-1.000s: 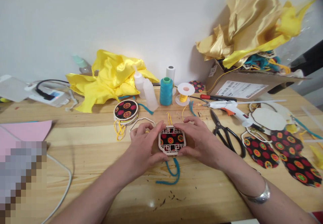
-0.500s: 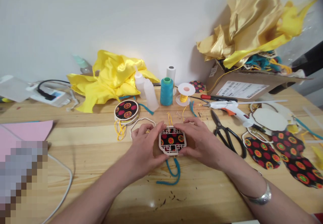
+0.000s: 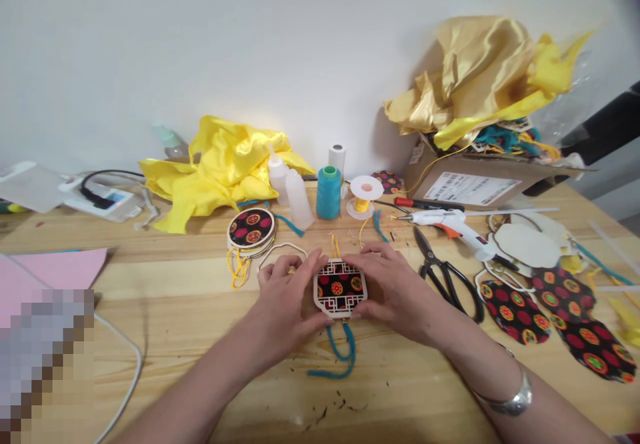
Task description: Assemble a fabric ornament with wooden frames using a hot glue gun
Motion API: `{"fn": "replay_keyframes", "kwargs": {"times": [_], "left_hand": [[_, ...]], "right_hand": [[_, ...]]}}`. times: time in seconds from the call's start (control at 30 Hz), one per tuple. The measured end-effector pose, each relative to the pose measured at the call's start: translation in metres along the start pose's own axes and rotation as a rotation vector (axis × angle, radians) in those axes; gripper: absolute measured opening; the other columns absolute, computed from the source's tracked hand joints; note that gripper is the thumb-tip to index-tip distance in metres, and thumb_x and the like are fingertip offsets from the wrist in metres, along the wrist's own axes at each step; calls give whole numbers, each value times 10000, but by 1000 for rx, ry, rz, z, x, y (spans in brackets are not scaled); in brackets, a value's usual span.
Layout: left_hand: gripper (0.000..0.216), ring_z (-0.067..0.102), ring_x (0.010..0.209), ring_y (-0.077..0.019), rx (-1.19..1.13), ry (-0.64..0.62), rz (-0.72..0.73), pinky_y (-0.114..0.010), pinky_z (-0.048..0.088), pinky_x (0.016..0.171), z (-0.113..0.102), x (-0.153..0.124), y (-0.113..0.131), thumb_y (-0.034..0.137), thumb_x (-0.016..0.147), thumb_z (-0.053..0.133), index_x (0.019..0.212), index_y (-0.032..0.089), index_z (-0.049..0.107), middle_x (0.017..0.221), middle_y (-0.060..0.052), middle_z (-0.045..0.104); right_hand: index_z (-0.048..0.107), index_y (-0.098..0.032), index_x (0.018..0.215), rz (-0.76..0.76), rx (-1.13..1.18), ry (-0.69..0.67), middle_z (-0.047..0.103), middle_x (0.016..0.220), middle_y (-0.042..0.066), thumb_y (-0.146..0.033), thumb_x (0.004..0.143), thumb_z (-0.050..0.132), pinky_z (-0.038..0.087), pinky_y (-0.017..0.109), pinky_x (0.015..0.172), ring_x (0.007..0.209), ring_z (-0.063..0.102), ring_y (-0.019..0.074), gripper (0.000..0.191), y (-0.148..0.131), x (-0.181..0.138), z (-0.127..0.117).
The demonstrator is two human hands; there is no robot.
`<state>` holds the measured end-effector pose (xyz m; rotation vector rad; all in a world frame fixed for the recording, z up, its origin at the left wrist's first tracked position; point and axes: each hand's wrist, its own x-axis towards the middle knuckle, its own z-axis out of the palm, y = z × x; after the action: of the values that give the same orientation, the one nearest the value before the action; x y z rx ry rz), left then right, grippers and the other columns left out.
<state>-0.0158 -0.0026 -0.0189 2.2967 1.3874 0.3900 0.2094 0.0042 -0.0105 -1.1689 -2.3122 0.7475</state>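
Note:
Between my hands, at the middle of the wooden table, is a small ornament (image 3: 340,288) with a pale lattice frame over dark flower-patterned fabric. My left hand (image 3: 290,301) grips its left edge between thumb and fingers. On the right edge, my right hand (image 3: 390,291) is closed the same way. Teal cord (image 3: 347,357) trails from the ornament's near end, and yellow cord (image 3: 335,245) sticks out at its far end. A pale outline frame (image 3: 280,247) lies partly hidden behind my left hand. The finger undersides are out of sight.
Black scissors (image 3: 450,277) and a white glue gun (image 3: 463,231) lie right. Patterned fabric pieces (image 3: 515,311) are beyond them. Behind stand a teal thread spool (image 3: 329,194), a yellow thread spool (image 3: 365,199) and white bottles (image 3: 299,201). A round ornament stack (image 3: 251,229) sits left, a cardboard box (image 3: 465,177) back right.
The whole view has shifted slightly, so things appear a little lower. Both hands keep their hold on the ornament, which stays in place on the table.

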Motion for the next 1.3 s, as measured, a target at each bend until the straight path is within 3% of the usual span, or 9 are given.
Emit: {"fn": "replay_keyframes", "kwargs": {"times": [0.17,0.53,0.67,0.77,0.87,0.97,1.07,1.17,1.3], "left_hand": [[769,411,1123,-328,7,20,14,-492,280,918,1,-2,-1,416,754,661,1414,216,320,1284,-141,545],[770,376,1151,-341,-26,3,28,-517,268,937,0,-6,-1,447,747,666,1404,228,329,1245,-141,556],[842,358,1192,-352,-60,14,26,-533,264,974,1,-7,-3,466,708,701,1424,276,299,1307,-120,529],[811,337,1241,-349,-120,72,14,-551,236,1018,-5,-5,0,467,717,695,1411,268,325,1411,-117,447],[674,340,1290,-309,-302,167,-120,-519,266,1043,-20,-6,11,435,805,606,1394,236,348,1439,-118,417],[631,461,1222,-308,-649,201,-417,-516,363,990,-35,-13,26,500,808,572,1366,260,399,1417,-106,448],[527,419,1290,-265,-1053,285,-561,-482,318,1060,-42,-25,38,501,796,588,1269,280,518,1390,-56,503],[429,418,1301,-243,-1341,255,-692,-479,284,1093,-39,-34,43,491,820,541,1175,256,598,1370,-50,530],[418,441,1288,-235,-1521,161,-755,-463,308,1087,-31,-38,38,477,863,456,1159,221,602,1361,-83,533]], "right_hand": [[506,-255,1258,-10,23,-1,601,1188,46,-220,694,747,360,421,989,1171,397,245,614,-3,-1,-3],[485,-241,1282,-12,67,-15,569,1241,65,-293,732,728,375,446,1006,1177,398,247,603,-7,-1,-6],[461,-239,1317,-50,41,54,517,1321,88,-320,728,729,341,485,1043,1240,375,256,652,-1,-2,-5],[482,-223,1296,-27,33,177,533,1305,100,-330,751,709,343,486,1047,1239,399,253,600,3,-2,-6],[551,-182,1216,79,48,275,601,1196,114,-290,798,653,403,468,997,1145,493,244,444,-2,-2,-13],[589,-167,1177,199,42,225,626,1154,123,-269,817,596,413,507,974,1109,533,266,374,-15,-5,-23],[584,-175,1195,366,111,167,630,1161,133,-274,820,547,436,542,940,1081,568,284,390,-25,-10,-26],[575,-184,1196,543,435,197,626,1191,135,-296,801,561,456,505,952,1088,593,262,410,-25,-18,-21],[614,-178,1100,727,965,299,657,1153,133,-334,739,662,453,443,990,1086,615,242,396,-22,-26,-12]]}}
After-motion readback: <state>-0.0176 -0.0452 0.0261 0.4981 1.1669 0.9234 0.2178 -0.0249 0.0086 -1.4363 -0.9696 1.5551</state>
